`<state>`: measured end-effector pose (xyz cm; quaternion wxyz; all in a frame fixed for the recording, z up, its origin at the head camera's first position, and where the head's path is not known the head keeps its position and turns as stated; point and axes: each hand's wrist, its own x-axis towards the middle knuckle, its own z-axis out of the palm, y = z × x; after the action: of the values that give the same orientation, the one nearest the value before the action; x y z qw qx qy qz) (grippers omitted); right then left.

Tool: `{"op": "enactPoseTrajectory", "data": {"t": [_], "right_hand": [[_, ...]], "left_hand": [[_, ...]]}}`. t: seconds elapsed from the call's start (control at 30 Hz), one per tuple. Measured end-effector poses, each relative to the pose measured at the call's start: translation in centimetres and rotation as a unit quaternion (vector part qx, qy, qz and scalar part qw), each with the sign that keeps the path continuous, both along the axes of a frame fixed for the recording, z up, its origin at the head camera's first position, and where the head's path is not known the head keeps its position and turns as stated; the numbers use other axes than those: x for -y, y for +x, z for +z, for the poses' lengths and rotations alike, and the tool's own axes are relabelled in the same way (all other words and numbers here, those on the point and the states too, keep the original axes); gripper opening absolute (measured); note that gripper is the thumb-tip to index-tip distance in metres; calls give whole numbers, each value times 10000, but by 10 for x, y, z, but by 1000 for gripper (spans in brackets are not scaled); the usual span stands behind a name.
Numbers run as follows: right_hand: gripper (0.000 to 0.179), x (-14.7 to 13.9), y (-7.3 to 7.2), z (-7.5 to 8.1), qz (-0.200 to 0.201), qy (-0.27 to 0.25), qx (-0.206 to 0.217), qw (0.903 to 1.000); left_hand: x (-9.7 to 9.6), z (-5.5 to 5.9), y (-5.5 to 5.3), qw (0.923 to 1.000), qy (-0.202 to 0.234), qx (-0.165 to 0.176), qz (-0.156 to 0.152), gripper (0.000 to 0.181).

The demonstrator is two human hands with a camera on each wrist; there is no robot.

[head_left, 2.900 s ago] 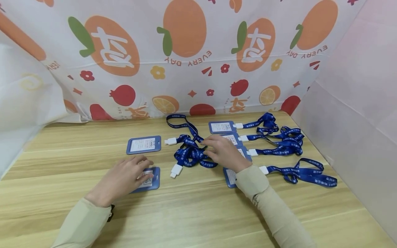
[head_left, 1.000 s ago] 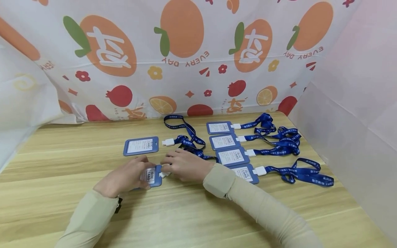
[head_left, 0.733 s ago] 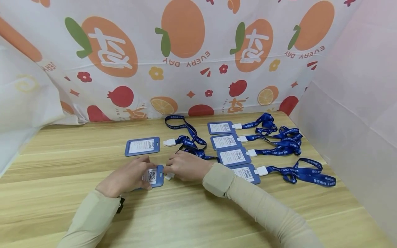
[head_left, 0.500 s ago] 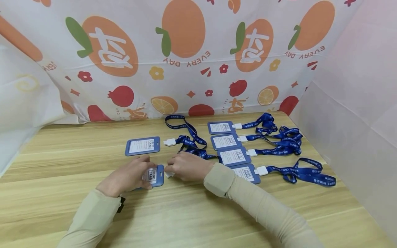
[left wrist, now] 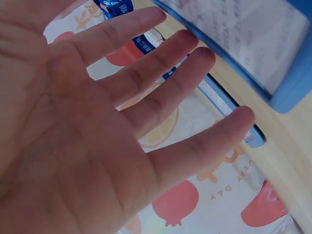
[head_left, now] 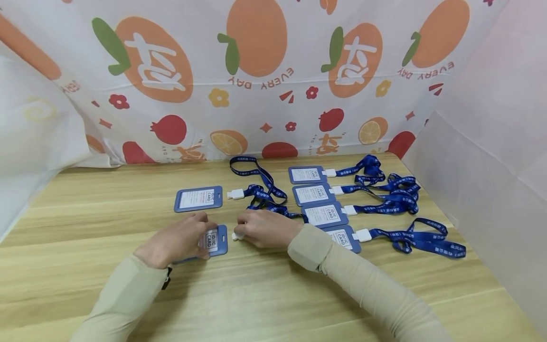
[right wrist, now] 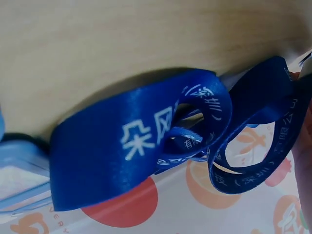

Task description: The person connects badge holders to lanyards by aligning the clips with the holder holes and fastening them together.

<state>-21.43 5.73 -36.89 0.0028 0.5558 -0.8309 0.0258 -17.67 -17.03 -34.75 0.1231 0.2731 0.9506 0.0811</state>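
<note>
In the head view my left hand (head_left: pixel 177 240) holds the nearer blue badge holder (head_left: pixel 223 240) across its width, thumb at the near edge and forefinger at the far edge. The left wrist view shows long, spread fingers (left wrist: pixel 146 105) at the rim of the badge holder (left wrist: pixel 287 95). My right hand (head_left: pixel 267 229) pinches the white clip (head_left: pixel 235 236) of a blue lanyard. The clip's tip pokes out a short gap right of the holder's slot. Blue strap (right wrist: pixel 122 141) loops across the right wrist view; in the head view the right hand hides part of it.
Another blue badge holder (head_left: pixel 198 198) lies farther back, its slot facing a loose lanyard's white clip (head_left: pixel 236 194). At right, several badge holders (head_left: pixel 306 175) lie in a column, joined to bunched lanyards (head_left: pixel 386 207). A fruit-print cloth (head_left: pixel 252 114) hangs behind the wooden table (head_left: pixel 239 299).
The right hand came left from the lanyard pile and took hold of a white clip. It brought the clip against the holder's slot, then drew slightly back. The left hand now grips the holder's edges.
</note>
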Motion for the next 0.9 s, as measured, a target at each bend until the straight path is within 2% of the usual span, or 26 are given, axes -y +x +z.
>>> {"op": "enactPoseTrajectory", "data": {"t": [0.27,0.57,0.9], "right_hand": [[20,2,1,0,90,-89,-90,9999],[20,5,3,0,70,-56,-78,9999],[21,9,5,-1,139,-1,-139,9998]], "left_hand": [[1,-1,2,9999,-44,-115,-26,67],[3,-3,2,9996,254,52,95,66],[2,-3,-1,9999,111,49,38,67]]}}
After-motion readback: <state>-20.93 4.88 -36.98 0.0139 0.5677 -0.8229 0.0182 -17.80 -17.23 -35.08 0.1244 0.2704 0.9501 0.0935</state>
